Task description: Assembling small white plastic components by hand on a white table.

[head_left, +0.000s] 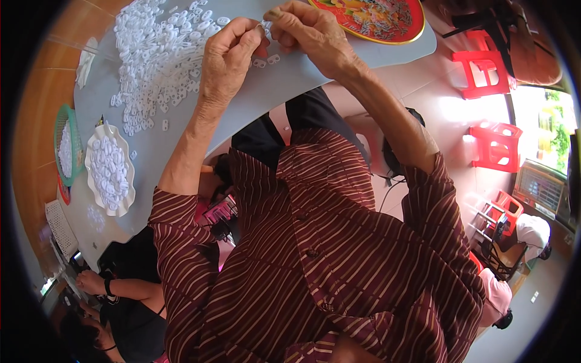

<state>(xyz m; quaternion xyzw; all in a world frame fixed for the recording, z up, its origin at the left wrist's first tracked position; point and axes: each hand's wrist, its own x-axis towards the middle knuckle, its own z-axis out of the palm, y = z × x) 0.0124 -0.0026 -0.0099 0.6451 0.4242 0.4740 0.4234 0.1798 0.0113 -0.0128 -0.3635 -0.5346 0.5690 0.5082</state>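
Both hands are raised over the table's far edge, close together with their fingertips almost meeting. My left hand [227, 57] is closed in a pinch beside a large spread of small white plastic pieces [160, 57], oval-looking with holes. My right hand [315, 39] is also closed, thumb against the fingers, near a red round tray [416, 33] with a gold rim. Small grey metal-looking bits [387, 21] lie scattered on the tray. Whatever sits between the fingertips is too small and covered to name. A few loose white pieces [273, 58] rest just below my hands.
On the table's left stand a white scalloped dish [91, 175] heaped with white pieces and a green basket [77, 145]. A person's arm [136, 289] reaches in at lower left. Red plastic stools [484, 72] stand on the floor at right; other people sit beyond.
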